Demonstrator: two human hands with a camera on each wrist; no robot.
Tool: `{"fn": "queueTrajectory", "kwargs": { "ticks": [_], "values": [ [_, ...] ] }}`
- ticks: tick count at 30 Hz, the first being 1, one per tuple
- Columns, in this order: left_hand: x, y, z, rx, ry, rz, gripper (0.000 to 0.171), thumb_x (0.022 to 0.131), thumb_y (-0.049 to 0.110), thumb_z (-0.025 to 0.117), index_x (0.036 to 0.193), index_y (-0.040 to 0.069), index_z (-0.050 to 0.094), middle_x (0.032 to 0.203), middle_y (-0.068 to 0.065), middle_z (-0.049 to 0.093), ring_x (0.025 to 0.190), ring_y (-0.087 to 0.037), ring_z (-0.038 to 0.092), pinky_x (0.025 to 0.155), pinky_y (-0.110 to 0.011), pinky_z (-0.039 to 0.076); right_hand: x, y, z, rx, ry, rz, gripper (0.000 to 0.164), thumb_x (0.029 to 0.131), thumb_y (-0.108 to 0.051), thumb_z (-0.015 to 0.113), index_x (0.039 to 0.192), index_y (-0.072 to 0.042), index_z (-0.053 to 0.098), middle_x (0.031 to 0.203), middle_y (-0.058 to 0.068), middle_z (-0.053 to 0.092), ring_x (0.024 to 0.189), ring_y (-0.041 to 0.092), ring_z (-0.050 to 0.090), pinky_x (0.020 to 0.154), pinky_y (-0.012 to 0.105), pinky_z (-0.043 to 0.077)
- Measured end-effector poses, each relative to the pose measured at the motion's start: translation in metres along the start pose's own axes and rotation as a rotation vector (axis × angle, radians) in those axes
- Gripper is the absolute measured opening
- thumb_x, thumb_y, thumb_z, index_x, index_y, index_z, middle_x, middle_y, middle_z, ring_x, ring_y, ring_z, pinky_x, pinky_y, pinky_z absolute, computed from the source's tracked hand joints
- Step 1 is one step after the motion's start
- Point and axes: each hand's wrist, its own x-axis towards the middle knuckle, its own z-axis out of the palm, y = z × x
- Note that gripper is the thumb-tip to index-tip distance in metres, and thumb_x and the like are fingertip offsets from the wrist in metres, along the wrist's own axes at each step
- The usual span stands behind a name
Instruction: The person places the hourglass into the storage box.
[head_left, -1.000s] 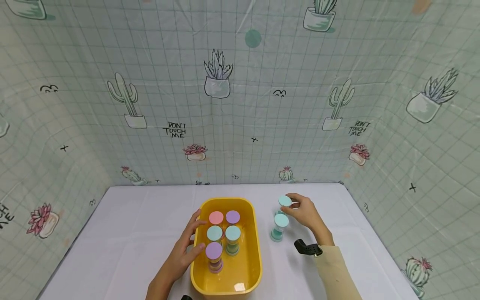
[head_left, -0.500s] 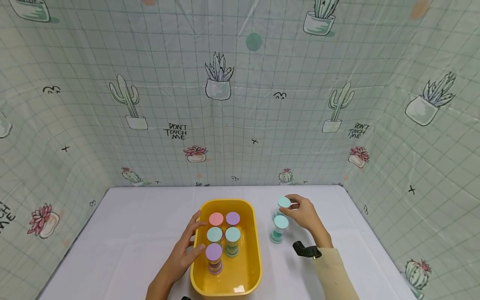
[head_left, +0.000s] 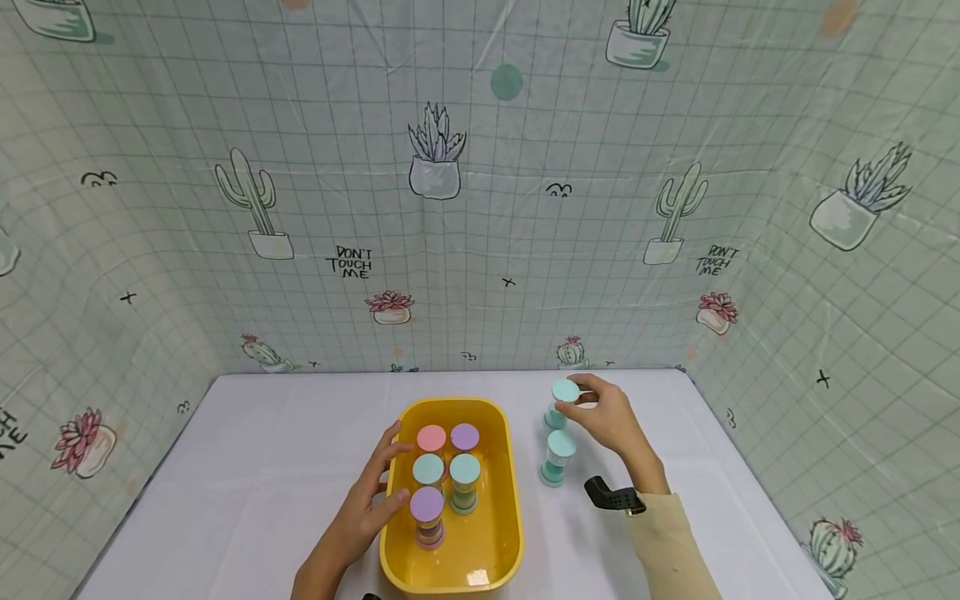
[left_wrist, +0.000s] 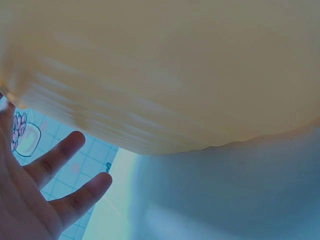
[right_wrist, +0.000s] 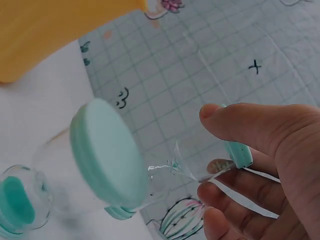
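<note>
My right hand (head_left: 606, 417) pinches a teal-capped hourglass (head_left: 566, 391) near its upper cap, between thumb and fingers. In the right wrist view, the clear glass of this hourglass (right_wrist: 192, 157) shows between the fingertips. Just in front of it stands a second teal hourglass (head_left: 561, 446), upright on the table. My left hand (head_left: 367, 500) rests on the left rim of a yellow bin (head_left: 517, 500), thumb and a finger over the edge. Two straight, spread fingers (left_wrist: 80, 200) show beside the bin's wall in the left wrist view.
Several upright hourglasses stand inside the bin: a pink one (head_left: 432, 437), purple ones including the nearest (head_left: 427, 505), and teal ones including the right-hand one (head_left: 465, 468). A white cloth covers the table (head_left: 247, 483). A cactus-print backdrop (head_left: 480, 217) encloses the back and sides.
My right hand has risen slightly and shifted a little left, raising the held hourglass with it. The left hand and the bin have stayed in place.
</note>
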Motion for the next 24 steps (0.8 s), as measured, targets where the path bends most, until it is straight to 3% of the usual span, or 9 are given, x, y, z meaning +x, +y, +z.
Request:
{"fn": "queueTrajectory", "kwargs": {
  "ticks": [4,11,19,24],
  "values": [
    [0.0,0.001,0.0,-0.004,-0.001,0.002,0.047,0.101,0.014,0.055,0.146,0.017,0.047,0.173,-0.011,0.018,0.143,0.004,0.032,0.097,-0.041,0.05,-0.001,-0.01,-0.004,-0.014,0.009,-0.021,0.057,0.09,-0.026,0.08,0.138,-0.004,0.061,0.125,0.019,0.069,0.111,0.035,0.068,0.077,0.039,0.058],
    [0.0,0.0,0.0,-0.005,0.0,-0.009,0.047,0.1,0.015,0.055,0.146,0.019,0.047,0.173,-0.01,0.018,0.143,0.003,0.032,0.097,-0.04,0.05,-0.003,-0.027,-0.01,-0.028,0.016,-0.047,0.055,0.089,-0.029,0.081,0.137,-0.009,0.064,0.122,0.016,0.07,0.112,0.034,0.068,0.078,0.039,0.057],
    [0.0,0.0,0.0,0.002,-0.003,-0.018,0.047,0.1,0.017,0.055,0.146,0.019,0.047,0.173,-0.009,0.018,0.148,-0.025,0.036,0.096,-0.041,0.051,-0.011,-0.047,-0.015,-0.05,0.01,-0.086,0.053,0.089,-0.031,0.081,0.136,-0.012,0.065,0.121,0.014,0.071,0.111,0.034,0.068,0.081,0.043,0.056],
    [0.0,0.001,0.0,0.004,-0.001,-0.018,0.047,0.1,0.016,0.055,0.146,0.019,0.047,0.173,-0.01,0.019,0.148,-0.033,0.036,0.097,-0.046,0.05,-0.015,-0.061,-0.015,-0.056,-0.003,-0.131,0.054,0.089,-0.03,0.082,0.136,-0.011,0.064,0.12,0.011,0.072,0.106,0.027,0.066,0.087,0.041,0.055]
  ]
}}
